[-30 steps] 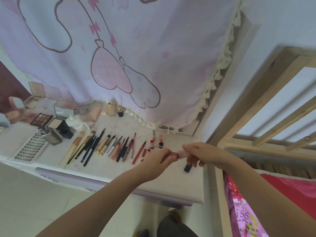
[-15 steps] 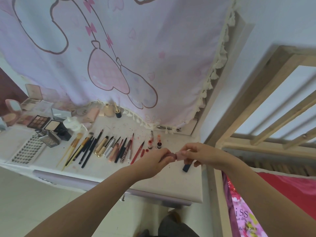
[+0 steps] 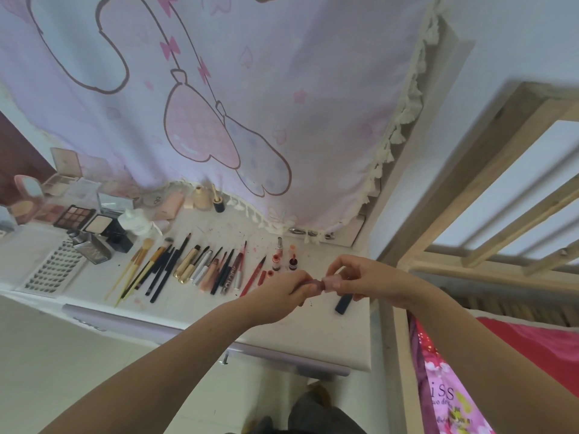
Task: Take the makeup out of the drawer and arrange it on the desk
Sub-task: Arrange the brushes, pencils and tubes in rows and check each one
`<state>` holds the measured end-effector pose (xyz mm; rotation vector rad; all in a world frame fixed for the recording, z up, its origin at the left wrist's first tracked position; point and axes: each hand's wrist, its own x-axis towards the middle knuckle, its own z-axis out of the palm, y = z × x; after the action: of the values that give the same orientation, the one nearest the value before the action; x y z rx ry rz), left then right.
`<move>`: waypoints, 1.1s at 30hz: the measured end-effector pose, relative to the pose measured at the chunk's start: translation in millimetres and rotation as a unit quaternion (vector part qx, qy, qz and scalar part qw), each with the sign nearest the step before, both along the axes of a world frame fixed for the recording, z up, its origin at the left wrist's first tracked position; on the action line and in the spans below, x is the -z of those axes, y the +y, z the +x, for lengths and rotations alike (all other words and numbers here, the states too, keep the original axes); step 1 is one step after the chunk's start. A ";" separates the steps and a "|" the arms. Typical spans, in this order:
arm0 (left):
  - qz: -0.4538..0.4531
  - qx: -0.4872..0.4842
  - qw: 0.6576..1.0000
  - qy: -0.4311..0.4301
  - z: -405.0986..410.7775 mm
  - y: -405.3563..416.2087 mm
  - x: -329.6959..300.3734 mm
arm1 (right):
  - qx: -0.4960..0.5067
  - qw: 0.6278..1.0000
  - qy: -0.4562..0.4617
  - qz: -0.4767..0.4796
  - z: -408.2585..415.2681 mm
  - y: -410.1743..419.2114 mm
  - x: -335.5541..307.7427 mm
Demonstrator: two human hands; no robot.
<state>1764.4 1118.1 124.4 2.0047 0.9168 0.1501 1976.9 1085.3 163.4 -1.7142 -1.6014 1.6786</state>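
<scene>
Both hands meet over the right part of the white desk [image 3: 313, 333]. My left hand [image 3: 282, 292] pinches the dark end of a small pink lip product [image 3: 324, 282], and my right hand [image 3: 366, 280] pinches its pale pink end. A dark blue tube [image 3: 343, 303] lies on the desk just below my right hand. Left of my hands lies a row of brushes, pencils and lip pens [image 3: 194, 270]. Two small red bottles [image 3: 283, 261] stand just beyond my hands. The drawer front [image 3: 150, 327] runs under the desk edge.
Eyeshadow palettes [image 3: 74, 217], compacts, a dark bottle [image 3: 94, 249] and a white lash tray [image 3: 53, 270] crowd the desk's left end. A pink printed curtain [image 3: 219, 104] hangs behind. A wooden bed frame [image 3: 470, 189] and red bedding [image 3: 517, 355] stand at right.
My hands stay on the pink lip product and have hardly moved. The camera view shifted slightly.
</scene>
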 end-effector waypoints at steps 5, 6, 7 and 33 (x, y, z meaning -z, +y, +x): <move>0.013 0.010 1.000 0.013 3.8 2.1 1.8 | 0.009 0.998 -0.015 -0.054 -2.9 1.7 -1.1; 0.017 0.011 1.000 0.014 4.0 2.6 2.9 | 0.009 0.998 -0.021 -0.061 -2.3 1.8 -0.3; 0.021 0.013 1.000 0.016 4.3 3.0 4.0 | 0.006 0.998 -0.026 -0.061 -1.6 2.1 0.8; -0.004 -0.317 0.948 -0.011 78.2 3.5 74.6 | 0.166 0.975 -0.063 0.134 58.6 13.8 96.3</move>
<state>1842.7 1121.6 49.8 1.6298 1.5182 0.5219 2035.5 1099.1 67.0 -1.8504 -1.4172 1.1623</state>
